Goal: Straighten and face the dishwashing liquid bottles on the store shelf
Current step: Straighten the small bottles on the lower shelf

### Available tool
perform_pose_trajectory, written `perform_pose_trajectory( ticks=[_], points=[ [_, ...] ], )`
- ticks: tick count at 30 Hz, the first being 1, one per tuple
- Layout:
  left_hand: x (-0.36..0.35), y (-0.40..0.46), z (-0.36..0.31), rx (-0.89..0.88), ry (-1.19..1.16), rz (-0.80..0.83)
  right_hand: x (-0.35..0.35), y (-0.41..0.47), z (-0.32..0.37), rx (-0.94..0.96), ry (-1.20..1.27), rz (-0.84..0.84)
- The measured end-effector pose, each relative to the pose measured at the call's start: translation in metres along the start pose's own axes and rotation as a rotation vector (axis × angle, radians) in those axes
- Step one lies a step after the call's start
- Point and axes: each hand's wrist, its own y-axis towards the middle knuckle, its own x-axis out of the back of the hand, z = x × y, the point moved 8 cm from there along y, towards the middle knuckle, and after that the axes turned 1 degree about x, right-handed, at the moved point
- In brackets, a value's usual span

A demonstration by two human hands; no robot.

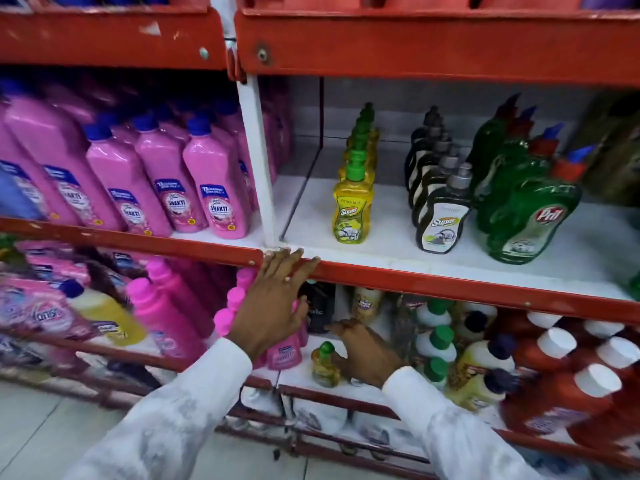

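- Left hand: open, fingers spread, fingertips resting on the red front rail of the middle shelf, at the white upright post.
- Right hand: on the lower shelf, palm down, just beside a small yellow bottle with green cap; contact unclear.
- Middle shelf, right bay: upright file of yellow Super bottles, label forward; file of dark Super bottles; green Pril bottles touching it.
- Left bay: pink Shakti bottles, leaning in the wide view.
- Both sleeves white.
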Motion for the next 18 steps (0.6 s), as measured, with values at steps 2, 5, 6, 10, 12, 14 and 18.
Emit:
perform_pose_trajectory(
  ticks=[2,5,6,10,12,14,18],
  points=[
    [0.001,0.0,0.002,0.016,-0.047,0.006,-0.01,0.007,0.001,-0.052,0.003,0.047],
    [0.0,0.001,0.002,0.022,-0.094,0.011,-0.024,0.012,0.003,-0.131,0.008,0.128],
    [0.0,0.001,0.003,0.024,-0.115,0.011,-0.024,0.014,0.006,-0.141,0.003,0.132],
    [0.003,0.001,0.001,0.015,-0.141,0.007,-0.021,0.015,0.003,-0.148,0.007,0.116],
    [0.004,0.002,0.001,-0.003,-0.142,0.016,-0.007,0.01,0.006,-0.128,0.06,0.069],
    [0.006,0.003,0.003,-0.019,-0.142,0.029,0.02,0.0,0.013,-0.108,0.101,-0.008],
    [0.011,0.004,0.006,-0.044,-0.189,0.005,0.106,-0.029,0.037,-0.084,0.216,-0.206]
  ],
)
